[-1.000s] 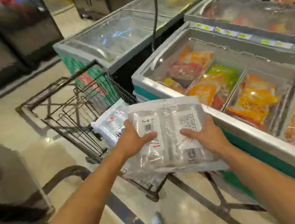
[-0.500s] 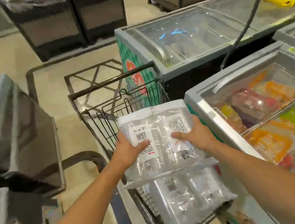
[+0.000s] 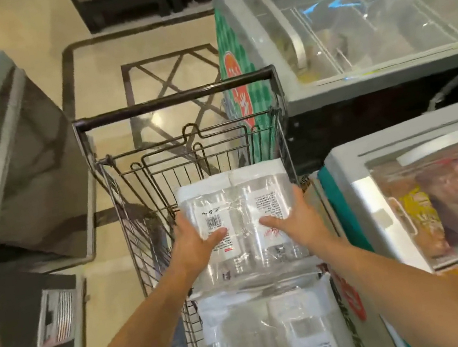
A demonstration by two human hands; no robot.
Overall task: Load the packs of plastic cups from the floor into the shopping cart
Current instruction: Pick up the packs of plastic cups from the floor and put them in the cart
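Head view, one entry: upper pack of plastic cups (image 3: 236,202), clear wrap with white labels, is held flat inside the wire basket of the shopping cart (image 3: 175,100), at its far half. It is gripped at the left edge by the left hand (image 3: 194,245) and at the right edge by the right hand (image 3: 297,222). Thumbs are laid on top and fingers are curled beneath, hidden. Lower pack of plastic cups (image 3: 268,334) is laid in the basket nearer the wearer, its far end overlapped by the upper pack. Chest freezer (image 3: 351,182) is placed just right of the cart
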